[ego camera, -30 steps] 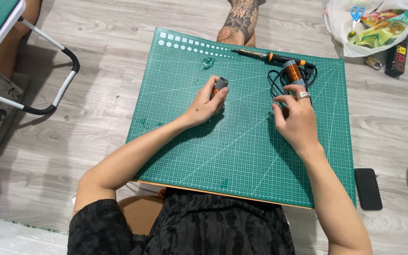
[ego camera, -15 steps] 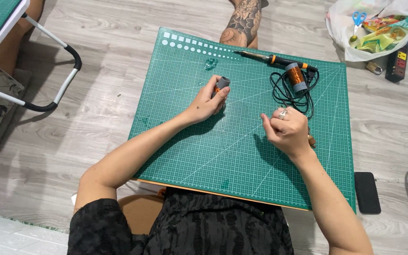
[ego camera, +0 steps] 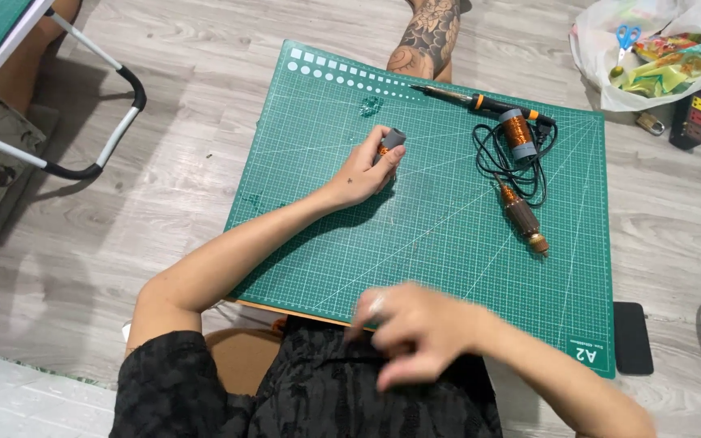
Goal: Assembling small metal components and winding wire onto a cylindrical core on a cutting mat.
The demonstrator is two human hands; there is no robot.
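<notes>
A green cutting mat (ego camera: 448,243) lies on the wooden floor in front of me. My left hand (ego camera: 363,174) rests on the mat and grips a small grey cylinder with copper winding (ego camera: 391,142). My right hand (ego camera: 415,332) is blurred, pulled back over the mat's near edge by my lap; its fingers are curled and I cannot see anything in them. A copper-wound motor armature (ego camera: 522,217) lies alone on the mat's right side. Above it sit a copper coil in a grey ring (ego camera: 518,131), a black cable (ego camera: 496,166) and a soldering iron (ego camera: 480,101).
A white plastic bag (ego camera: 651,53) with scissors and packets sits at the top right, next to a dark box (ego camera: 690,115). A black phone (ego camera: 633,337) lies right of the mat. A tattooed leg (ego camera: 427,36) is beyond the mat. A metal frame (ego camera: 99,138) stands left.
My right hand left the armature on the mat and drew back toward my body. The left hand stayed on the grey cylinder.
</notes>
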